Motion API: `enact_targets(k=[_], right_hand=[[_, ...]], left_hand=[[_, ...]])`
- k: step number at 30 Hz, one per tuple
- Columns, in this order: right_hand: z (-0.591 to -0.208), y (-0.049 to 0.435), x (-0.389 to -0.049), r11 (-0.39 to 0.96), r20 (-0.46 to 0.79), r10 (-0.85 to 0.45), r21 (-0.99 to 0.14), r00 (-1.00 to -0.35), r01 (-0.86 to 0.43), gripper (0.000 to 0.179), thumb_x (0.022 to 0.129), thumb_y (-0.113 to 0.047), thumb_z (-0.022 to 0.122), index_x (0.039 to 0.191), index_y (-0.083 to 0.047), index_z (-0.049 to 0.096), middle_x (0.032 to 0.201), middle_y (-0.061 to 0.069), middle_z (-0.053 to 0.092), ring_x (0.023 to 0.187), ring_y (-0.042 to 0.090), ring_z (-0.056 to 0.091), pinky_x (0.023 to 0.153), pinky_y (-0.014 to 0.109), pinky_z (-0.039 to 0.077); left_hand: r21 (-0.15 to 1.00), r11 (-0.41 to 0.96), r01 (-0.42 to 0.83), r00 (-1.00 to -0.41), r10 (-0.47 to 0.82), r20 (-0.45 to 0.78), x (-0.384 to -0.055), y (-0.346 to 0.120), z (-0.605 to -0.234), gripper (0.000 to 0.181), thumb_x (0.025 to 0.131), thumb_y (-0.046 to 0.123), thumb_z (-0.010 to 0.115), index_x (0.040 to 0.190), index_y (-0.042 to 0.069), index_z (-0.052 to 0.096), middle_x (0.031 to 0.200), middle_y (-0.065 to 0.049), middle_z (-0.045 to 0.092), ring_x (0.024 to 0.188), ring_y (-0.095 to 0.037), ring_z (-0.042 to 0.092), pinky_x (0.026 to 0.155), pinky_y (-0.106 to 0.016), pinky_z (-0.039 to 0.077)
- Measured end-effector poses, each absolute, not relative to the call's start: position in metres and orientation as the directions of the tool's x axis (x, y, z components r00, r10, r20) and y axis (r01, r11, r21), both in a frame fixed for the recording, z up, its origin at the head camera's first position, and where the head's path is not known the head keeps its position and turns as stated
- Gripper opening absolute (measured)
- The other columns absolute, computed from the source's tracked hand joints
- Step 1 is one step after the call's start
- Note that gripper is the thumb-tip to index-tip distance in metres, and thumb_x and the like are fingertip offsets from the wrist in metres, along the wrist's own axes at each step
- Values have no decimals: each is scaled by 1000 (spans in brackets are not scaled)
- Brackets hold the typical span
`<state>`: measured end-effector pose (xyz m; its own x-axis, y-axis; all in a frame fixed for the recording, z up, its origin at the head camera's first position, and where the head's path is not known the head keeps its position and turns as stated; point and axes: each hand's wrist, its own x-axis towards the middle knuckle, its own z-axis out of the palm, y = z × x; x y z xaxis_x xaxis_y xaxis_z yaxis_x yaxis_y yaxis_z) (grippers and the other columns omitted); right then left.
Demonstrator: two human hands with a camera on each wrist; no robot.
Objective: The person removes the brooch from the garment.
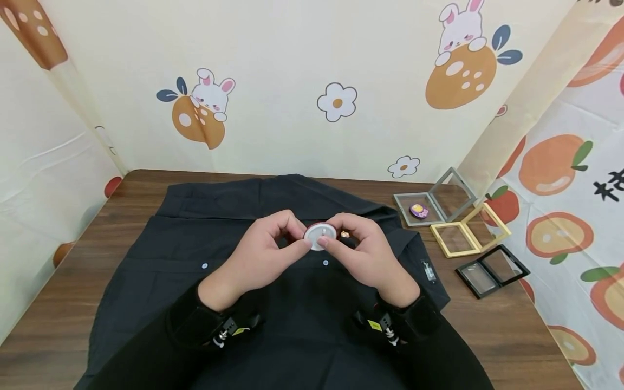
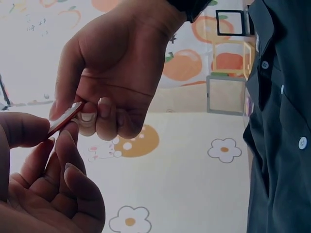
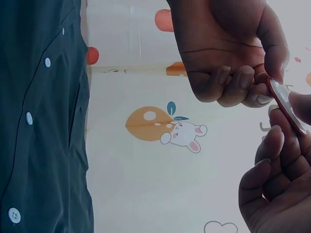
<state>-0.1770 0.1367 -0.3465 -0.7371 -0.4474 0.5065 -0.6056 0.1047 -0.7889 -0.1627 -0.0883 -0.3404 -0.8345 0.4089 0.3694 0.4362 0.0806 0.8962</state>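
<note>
A round pin badge (image 1: pixel 320 236) with a white back and a red rim is held between both hands over a dark shirt (image 1: pixel 161 281). My left hand (image 1: pixel 263 253) pinches its left edge between thumb and fingers. From the other side, my right hand (image 1: pixel 369 253) pinches the right edge, its thumb lying on the white back. Seen edge-on in the left wrist view, the badge (image 2: pixel 66 117) is a thin tilted disc; its front is hidden. A small gold-coloured thing (image 1: pixel 345 234) shows close by the right fingers.
White buttons (image 1: pixel 325 262) dot the shirt, spread across the wooden table (image 1: pixel 517 336). At the right lie open cases: a grey one (image 1: pixel 397 208) holding a purple badge (image 1: pixel 418 210), a yellow one (image 1: pixel 468 238) and a black one (image 1: pixel 497 281). Patterned cloth (image 1: pixel 283 108) hangs behind.
</note>
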Motion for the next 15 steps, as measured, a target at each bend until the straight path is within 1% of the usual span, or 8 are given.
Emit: enact_targets(k=[4, 9, 15], right_hand=[[-347, 136, -176, 82, 506, -450, -797, -736, -598, 1, 96, -4, 72, 96, -4, 71, 84, 0, 67, 73, 19, 56, 63, 32, 47], [-347, 135, -176, 67, 508, -450, -801, -734, -595, 7, 98, -7, 70, 96, 0, 70, 85, 3, 67, 73, 20, 56, 63, 33, 48], [-346, 136, -176, 73, 493, -452, -810, -743, -582, 10, 100, -9, 68, 95, 0, 70, 85, 2, 67, 73, 20, 56, 63, 36, 47]], left_hand=[[889, 75, 452, -823, 421, 382, -163, -89, -341, 16, 94, -2, 69, 86, 11, 64, 95, 5, 67, 78, -22, 60, 69, -33, 52], [884, 76, 461, -817, 426, 389, -164, -89, -343, 16, 95, -1, 69, 86, 11, 64, 95, 5, 67, 79, -21, 61, 70, -32, 53], [884, 70, 461, -814, 430, 390, -164, -88, -342, 16, 95, 0, 70, 86, 12, 64, 95, 4, 67, 79, -21, 61, 70, -32, 52]])
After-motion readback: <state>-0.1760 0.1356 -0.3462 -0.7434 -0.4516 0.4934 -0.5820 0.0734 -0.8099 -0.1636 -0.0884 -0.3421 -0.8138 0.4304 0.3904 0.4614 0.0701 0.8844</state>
